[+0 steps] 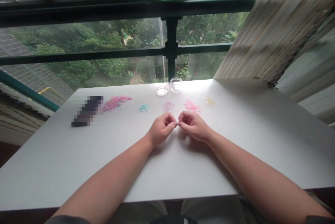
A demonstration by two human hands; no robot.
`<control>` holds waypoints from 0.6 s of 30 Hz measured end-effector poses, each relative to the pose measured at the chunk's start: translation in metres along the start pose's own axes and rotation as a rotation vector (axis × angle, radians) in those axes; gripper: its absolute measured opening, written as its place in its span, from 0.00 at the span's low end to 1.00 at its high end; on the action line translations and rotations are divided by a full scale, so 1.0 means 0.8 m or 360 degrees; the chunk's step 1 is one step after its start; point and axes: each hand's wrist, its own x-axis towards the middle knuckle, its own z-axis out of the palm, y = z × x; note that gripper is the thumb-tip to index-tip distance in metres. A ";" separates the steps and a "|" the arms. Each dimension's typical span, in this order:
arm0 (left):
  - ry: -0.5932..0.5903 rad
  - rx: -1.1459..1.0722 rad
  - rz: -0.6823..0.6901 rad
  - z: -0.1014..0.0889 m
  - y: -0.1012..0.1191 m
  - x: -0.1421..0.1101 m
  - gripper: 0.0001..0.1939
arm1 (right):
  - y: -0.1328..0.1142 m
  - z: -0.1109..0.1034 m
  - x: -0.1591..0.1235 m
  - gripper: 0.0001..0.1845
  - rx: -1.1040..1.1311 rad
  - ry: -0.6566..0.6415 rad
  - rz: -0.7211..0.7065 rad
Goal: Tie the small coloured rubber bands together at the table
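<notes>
My left hand (163,129) and my right hand (194,126) meet over the middle of the white table (146,182). Both are closed in a pinch, thumb against forefinger, fingertips almost touching. A tiny pale bit shows between the tips, too small to name. Just beyond my hands lie small heaps of thin loop-like pieces: a lilac heap (169,106), a pink heap (192,107) partly behind my right hand, a teal heap (143,108) and a yellow heap (210,102). Farther left spreads a larger, mostly pink heap (117,102).
At the table's far edge stand a clear round container (176,86) and, beside it, a shallow clear round lid or dish (162,92). A dark blurred-out object (87,111) lies at the left. Behind are a green-framed window (171,38) and a striped curtain (256,31).
</notes>
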 end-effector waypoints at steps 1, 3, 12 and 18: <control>-0.0009 -0.0018 0.0007 0.000 -0.001 0.000 0.06 | 0.000 0.000 0.000 0.04 0.0004 0.0011 -0.0004; -0.0023 -0.0050 0.0021 0.000 -0.002 0.000 0.06 | -0.001 0.001 0.000 0.04 0.0004 0.0017 -0.0011; -0.0012 -0.0106 -0.0011 0.001 0.002 0.001 0.08 | -0.004 0.003 -0.002 0.06 -0.0083 -0.0016 0.0028; 0.0002 -0.0122 -0.0066 0.003 -0.003 0.002 0.12 | -0.004 0.003 -0.002 0.05 -0.0216 0.0074 0.0018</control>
